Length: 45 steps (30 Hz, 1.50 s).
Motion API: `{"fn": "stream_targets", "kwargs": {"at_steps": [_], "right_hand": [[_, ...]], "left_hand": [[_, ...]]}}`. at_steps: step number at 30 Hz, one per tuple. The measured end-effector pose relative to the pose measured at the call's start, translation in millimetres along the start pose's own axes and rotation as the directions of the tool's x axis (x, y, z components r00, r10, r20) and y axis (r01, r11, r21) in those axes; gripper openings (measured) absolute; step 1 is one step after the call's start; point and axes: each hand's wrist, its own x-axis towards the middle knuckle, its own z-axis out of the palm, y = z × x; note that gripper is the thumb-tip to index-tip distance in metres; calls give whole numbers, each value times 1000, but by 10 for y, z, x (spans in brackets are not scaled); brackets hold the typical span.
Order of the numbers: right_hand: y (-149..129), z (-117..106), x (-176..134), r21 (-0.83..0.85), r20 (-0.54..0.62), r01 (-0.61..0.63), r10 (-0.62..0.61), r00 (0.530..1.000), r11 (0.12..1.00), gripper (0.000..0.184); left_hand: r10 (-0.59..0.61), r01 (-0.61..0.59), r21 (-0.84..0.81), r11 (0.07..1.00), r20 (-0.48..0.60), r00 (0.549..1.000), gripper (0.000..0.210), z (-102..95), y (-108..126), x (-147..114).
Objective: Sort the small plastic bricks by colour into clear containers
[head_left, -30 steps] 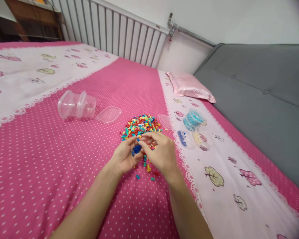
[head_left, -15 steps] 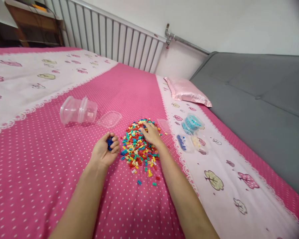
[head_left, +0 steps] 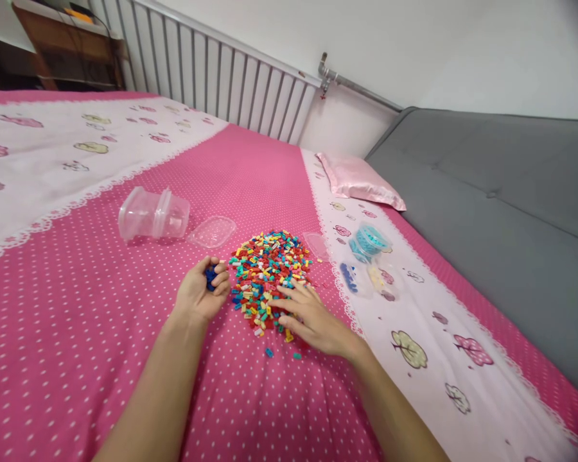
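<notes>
A heap of small toy building bricks [head_left: 264,256] in red, yellow, teal, blue and white lies on the pink dotted bedspread [head_left: 250,398]. My left hand [head_left: 205,289], palm up at the heap's left side, has its fingers curled round several dark blue bricks [head_left: 212,276]. Over the lower right part of the pile, my right hand [head_left: 311,316] is spread with fingers apart, and no brick shows in its grip. Just in front of the heap lie a loose blue brick [head_left: 269,352] and a teal brick [head_left: 297,355].
Nested clear tubs [head_left: 151,215] lie sideways at left, beside a clear lid [head_left: 214,231]; another lid [head_left: 315,245] is behind the heap. To the right stand a tub of turquoise bricks [head_left: 368,240], a container with blue bricks [head_left: 349,277] and one with pale yellow bricks [head_left: 376,277]. A pillow [head_left: 361,179] lies beyond.
My right hand has moved from the back of the heap toward me, to its lower right side, and its fingers have spread. My left hand has stayed nearly still around the blue bricks.
</notes>
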Motion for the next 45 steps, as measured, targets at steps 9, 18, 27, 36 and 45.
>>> {"fn": "stream_targets", "kwargs": {"at_steps": [9,18,27,36,45], "right_hand": [[440,-298,872,55,-335,-277,279,900,959,28],[626,-81,1421,-48,-324,-449,412,852,892,27],[633,-49,1386,-66,-353,-474,423,834,878,18],[562,-301,1160,311,-453,-342,455,767,887,13],[-408,-207,933,252,-374,130,-27,927,959,15]], "left_hand": [[12,-13,-49,999,-26,1000,27,-23,25,5],[25,-26,-38,999,-13,1000,27,-48,35,17],[20,-20,-30,999,-17,1000,29,-34,31,15],[-18,14,-45,999,-98,995,26,11,-13,26],[-155,153,67,986,30,987,23,83,-181,5]]}}
